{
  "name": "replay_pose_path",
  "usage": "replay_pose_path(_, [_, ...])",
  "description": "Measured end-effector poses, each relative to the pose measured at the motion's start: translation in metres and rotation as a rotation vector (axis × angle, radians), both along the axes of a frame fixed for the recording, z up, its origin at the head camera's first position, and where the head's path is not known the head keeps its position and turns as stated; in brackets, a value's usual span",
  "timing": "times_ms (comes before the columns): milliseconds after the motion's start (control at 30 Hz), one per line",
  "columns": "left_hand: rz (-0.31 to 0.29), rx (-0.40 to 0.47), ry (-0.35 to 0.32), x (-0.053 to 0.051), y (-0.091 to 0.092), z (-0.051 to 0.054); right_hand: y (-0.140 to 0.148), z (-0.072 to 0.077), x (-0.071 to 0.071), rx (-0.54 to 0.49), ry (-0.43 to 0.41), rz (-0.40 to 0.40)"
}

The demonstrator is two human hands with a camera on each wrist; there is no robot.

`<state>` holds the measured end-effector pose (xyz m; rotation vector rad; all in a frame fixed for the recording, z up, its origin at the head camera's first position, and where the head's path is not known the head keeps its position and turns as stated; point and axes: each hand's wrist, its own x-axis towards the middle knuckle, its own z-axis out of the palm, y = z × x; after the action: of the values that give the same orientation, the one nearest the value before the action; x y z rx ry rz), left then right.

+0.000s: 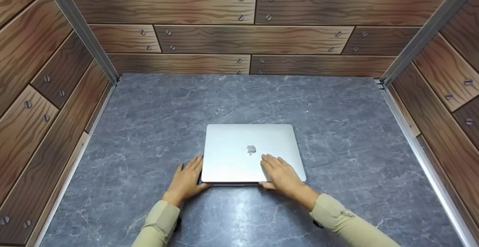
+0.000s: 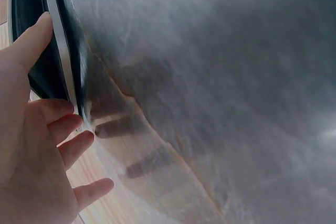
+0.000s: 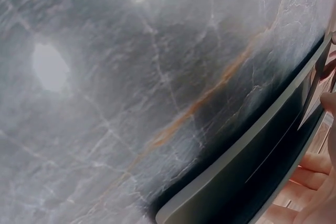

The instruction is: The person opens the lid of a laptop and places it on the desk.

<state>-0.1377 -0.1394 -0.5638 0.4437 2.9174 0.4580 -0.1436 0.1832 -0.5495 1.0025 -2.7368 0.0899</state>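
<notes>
A silver laptop point(image 1: 228, 142) lies on the grey marbled surface, an apple emblem on its lid. Both wrist views show a dark gap along its front, so the lid stands slightly raised from the base point(image 3: 220, 171). Beside the left edge is my left hand point(image 1: 187, 177); its fingers extend along that side, and the thumb reaches the front corner. In the left wrist view, those fingers point(image 2: 79, 148) look spread and fairly straight. My right hand point(image 1: 282, 174) rests on the lid's right front part with straight fingers, its thumb at the front edge. The right wrist view cuts off most of this hand.
The marbled tabletop point(image 1: 157, 112) surrounds the laptop. Wood-plank patterned walls point(image 1: 209, 39) stand at the back and both sides, with metal posts at the rear corners. A pale metal rail point(image 1: 423, 157) runs along the right edge. Overhead light glares off the surface in front.
</notes>
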Motion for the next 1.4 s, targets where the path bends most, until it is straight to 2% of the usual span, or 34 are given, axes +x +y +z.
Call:
replay_pose_path(167, [-0.006,-0.004,-0.02,-0.001,0.001,0.0,0.002,-0.001,0.0,-0.026,0.049,0.013])
replay_pose_path(567, [-0.013,0.015,-0.039,-0.002,0.002,0.0,0.004,-0.005,0.001,-0.146,0.264,0.091])
replay_pose_path(800, [-0.02,0.044,-0.02,0.0,0.002,0.0,0.004,-0.008,-0.002,-0.225,0.353,0.138])
replay_pose_path(1000, [-0.036,0.028,-0.017,0.0,0.004,0.0,0.005,-0.008,-0.003,-0.27,0.389,0.163])
replay_pose_path(1167, [-0.015,-0.007,-0.028,0.0,0.009,0.002,0.005,-0.006,-0.005,-0.289,0.409,0.19])
replay_pose_path(1400, [0.008,-0.045,0.012,0.001,0.014,0.0,0.006,-0.006,-0.007,-0.282,0.406,0.189])
